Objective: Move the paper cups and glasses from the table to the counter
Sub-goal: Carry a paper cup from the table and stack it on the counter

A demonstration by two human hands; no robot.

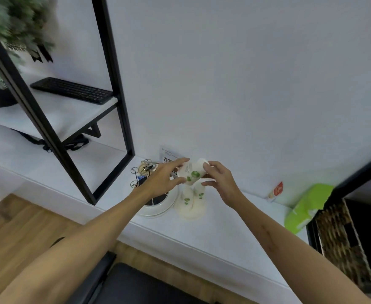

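Observation:
A white paper cup with green leaf prints (192, 172) is held tilted in the air above the white counter (224, 229). My left hand (161, 182) grips its left side with thumb and fingers. My right hand (220, 182) pinches its upper right end. Directly below, two more paper cups (190, 205) of the same print stand upside down, side by side on the counter, close to the wall.
A white plate with a wire stand (156, 207) sits left of the cups. A green tissue box (307, 207) and a woven basket (342, 242) are at the right. A black-framed shelf (112, 84) holds a keyboard (72, 89) and a plant (8, 31).

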